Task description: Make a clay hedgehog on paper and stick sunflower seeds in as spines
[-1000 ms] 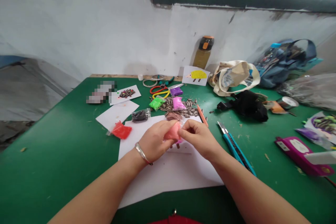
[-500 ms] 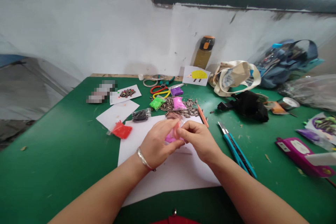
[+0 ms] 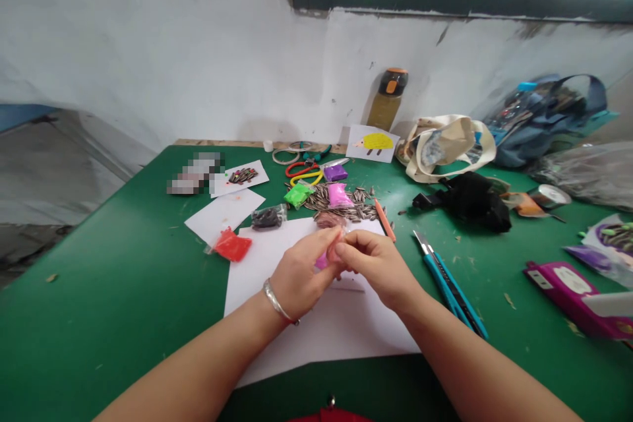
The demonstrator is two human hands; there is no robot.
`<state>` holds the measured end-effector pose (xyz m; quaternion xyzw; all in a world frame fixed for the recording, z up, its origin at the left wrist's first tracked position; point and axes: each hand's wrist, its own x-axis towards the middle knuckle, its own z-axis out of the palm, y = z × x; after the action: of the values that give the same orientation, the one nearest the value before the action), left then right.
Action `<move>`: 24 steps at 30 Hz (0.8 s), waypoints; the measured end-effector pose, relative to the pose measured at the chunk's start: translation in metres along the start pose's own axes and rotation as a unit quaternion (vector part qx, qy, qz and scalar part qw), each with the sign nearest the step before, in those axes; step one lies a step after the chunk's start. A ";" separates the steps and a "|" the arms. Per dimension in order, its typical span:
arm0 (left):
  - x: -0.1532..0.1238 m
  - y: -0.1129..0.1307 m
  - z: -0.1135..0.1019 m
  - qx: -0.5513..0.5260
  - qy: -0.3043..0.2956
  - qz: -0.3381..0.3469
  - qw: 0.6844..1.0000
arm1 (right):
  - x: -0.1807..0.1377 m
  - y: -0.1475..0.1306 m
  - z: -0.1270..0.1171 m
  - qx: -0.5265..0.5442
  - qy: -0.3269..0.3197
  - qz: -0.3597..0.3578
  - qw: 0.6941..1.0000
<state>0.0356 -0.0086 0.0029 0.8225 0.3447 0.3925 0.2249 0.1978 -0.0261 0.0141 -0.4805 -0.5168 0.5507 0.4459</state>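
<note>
My left hand [image 3: 302, 271], with a silver bangle at its wrist, is closed around a small clear packet of pink-purple modelling clay [image 3: 322, 260]. Thumb and bent fingers of my right hand [image 3: 376, 265] pinch the packet's edge; the fingers hide most of it. Both hands are above a large white sheet of paper [image 3: 277, 333], where a smaller folded card [image 3: 349, 285] lies partly under them. Just beyond are a pile of striped sunflower seeds [image 3: 363, 212], a pink clay packet [image 3: 339, 196] and a brownish packet [image 3: 330, 220].
Left of the paper lie a red clay packet [image 3: 233, 246], a black one [image 3: 268, 217] and white cards [image 3: 225, 214]. Scissors [image 3: 306, 177] are at the back. A blue utility knife [image 3: 452, 290] lies right. A bottle [image 3: 388, 100] and hedgehog picture [image 3: 372, 144] stand by the wall.
The fingers of both hands have drawn closer around the packet, and less of the pink clay shows. The whole view has shifted slightly; the things on the table stay put.
</note>
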 end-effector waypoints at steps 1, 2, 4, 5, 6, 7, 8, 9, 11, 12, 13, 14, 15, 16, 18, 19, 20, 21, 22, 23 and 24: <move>0.000 -0.002 0.000 0.024 0.005 0.028 0.999 | -0.001 0.000 0.000 -0.035 0.004 -0.006 0.999; -0.001 -0.004 0.001 0.047 0.007 0.055 0.997 | -0.001 0.000 0.000 -0.083 0.010 -0.017 0.996; -0.001 -0.007 0.001 0.085 0.002 0.102 0.991 | -0.003 0.001 0.000 -0.193 0.030 -0.051 0.979; -0.001 -0.008 0.002 0.099 -0.003 0.117 0.988 | -0.003 0.002 0.000 -0.237 0.038 -0.067 0.969; -0.001 -0.008 0.002 0.108 -0.007 0.125 0.986 | -0.004 0.002 0.000 -0.262 0.043 -0.076 0.961; -0.001 -0.008 0.002 0.115 -0.009 0.127 0.985 | -0.004 0.003 0.000 -0.266 0.048 -0.077 0.960; -0.001 -0.007 0.002 0.117 -0.008 0.125 0.985 | -0.004 0.003 0.001 -0.250 0.054 -0.071 0.964; -0.001 -0.007 0.001 0.117 -0.006 0.121 0.986 | -0.004 0.003 0.001 -0.223 0.062 -0.061 0.971; 0.000 -0.004 0.001 0.110 -0.001 0.107 0.988 | -0.003 0.003 0.002 -0.162 0.081 -0.040 0.983; 0.000 -0.003 0.001 0.105 0.002 0.100 0.990 | -0.003 0.003 0.003 -0.136 0.089 -0.034 0.986; 0.000 -0.002 0.001 0.097 0.005 0.091 0.991 | -0.002 0.003 0.004 -0.113 0.092 -0.029 0.989; 0.000 0.000 0.002 0.089 0.009 0.079 0.993 | -0.002 0.002 0.004 -0.092 0.090 -0.026 0.991; 0.000 0.002 0.002 0.077 0.012 0.065 0.995 | -0.002 0.002 0.005 -0.072 0.086 -0.024 0.993; -0.001 0.004 0.003 0.061 0.013 0.048 0.997 | -0.002 0.002 0.006 -0.053 0.082 -0.024 0.995; -0.001 0.008 0.004 0.006 0.005 -0.005 1.000 | -0.002 0.003 0.007 -0.021 0.072 -0.031 0.997; -0.001 0.010 0.004 -0.036 -0.003 -0.041 0.998 | -0.002 0.003 0.007 -0.010 0.068 -0.038 0.997; -0.001 0.012 0.004 -0.087 -0.012 -0.082 0.993 | -0.002 0.003 0.007 -0.001 0.064 -0.046 0.997; 0.000 0.013 0.003 -0.141 -0.022 -0.126 0.982 | -0.002 0.003 0.007 0.005 0.060 -0.055 0.997; 0.000 0.014 0.003 -0.194 -0.029 -0.170 0.966 | -0.001 0.003 0.007 0.011 0.056 -0.063 0.996; 0.001 0.015 0.002 -0.238 -0.032 -0.208 0.948 | -0.001 0.004 0.006 0.015 0.053 -0.070 0.996; 0.002 0.016 0.001 -0.272 -0.032 -0.238 0.932 | -0.001 0.004 0.006 0.020 0.050 -0.074 0.996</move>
<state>0.0434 -0.0173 0.0134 0.6359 0.4030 0.3793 0.5378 0.1921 -0.0285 0.0106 -0.4588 -0.5168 0.5018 0.5202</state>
